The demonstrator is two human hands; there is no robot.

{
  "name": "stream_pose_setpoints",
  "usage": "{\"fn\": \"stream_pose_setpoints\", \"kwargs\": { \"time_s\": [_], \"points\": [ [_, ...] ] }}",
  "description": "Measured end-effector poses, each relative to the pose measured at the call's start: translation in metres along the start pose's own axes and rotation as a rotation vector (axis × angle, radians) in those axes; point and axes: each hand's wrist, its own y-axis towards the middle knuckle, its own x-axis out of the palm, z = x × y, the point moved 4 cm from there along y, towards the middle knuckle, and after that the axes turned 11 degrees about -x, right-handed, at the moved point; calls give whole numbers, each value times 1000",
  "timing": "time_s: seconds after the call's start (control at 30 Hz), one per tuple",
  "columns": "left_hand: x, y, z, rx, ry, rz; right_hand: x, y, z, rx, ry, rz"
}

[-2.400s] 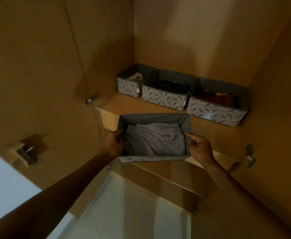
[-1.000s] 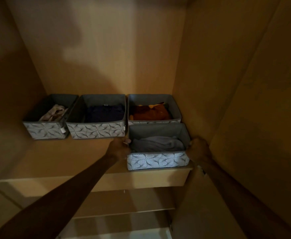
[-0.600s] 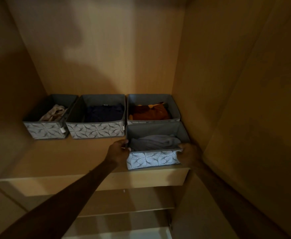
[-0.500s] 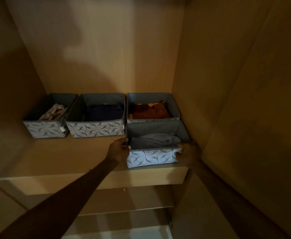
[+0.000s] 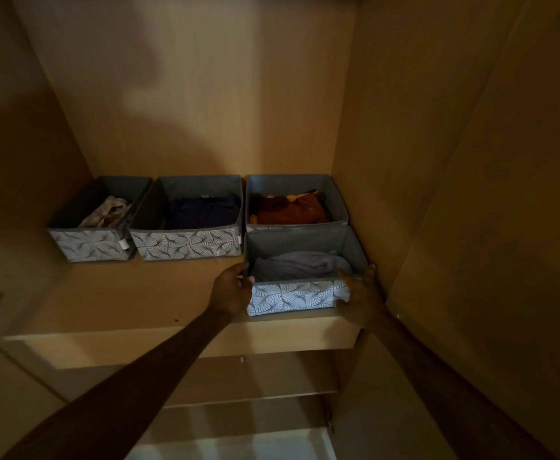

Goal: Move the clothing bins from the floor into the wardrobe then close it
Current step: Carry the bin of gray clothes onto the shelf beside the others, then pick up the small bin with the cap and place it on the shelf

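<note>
A grey fabric front bin (image 5: 292,297) with a pale leaf-patterned face is set at the right front of the wardrobe shelf (image 5: 132,293), close beside the side wall and touching the bin behind it. A folded grey garment (image 5: 300,265) is held in it. Along the back, pale cloth is kept in the left bin (image 5: 87,244), a dark garment, seemingly navy in the dim light, in the middle bin (image 5: 185,243), and rust-orange clothing in the right bin (image 5: 292,182). The front bin's near corners are gripped by the left hand (image 5: 230,293) and right hand (image 5: 360,295), fingers curled, arms outstretched.
</note>
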Motion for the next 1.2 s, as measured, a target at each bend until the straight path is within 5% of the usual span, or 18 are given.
{"fn": "stream_pose_setpoints", "kwargs": {
  "time_s": [0.23, 0.37, 0.5, 0.7, 1.2],
  "points": [
    [-7, -39, -19, 32, -166, 151, 0, -32, -37, -202, 260, 276],
    [-13, -73, -55, -58, -210, 154, 30, -54, -57, -336, 516, 243],
    [-25, -126, -98, -198, -228, 222, 78, -78, -67, -250, 748, -9],
    [-43, -230, -171, -446, -254, 340, 152, -122, -96, -292, 722, -359],
    [-55, -567, -265, -930, -463, 965, 252, -344, -216, -809, 478, -1083]
  ]
}}
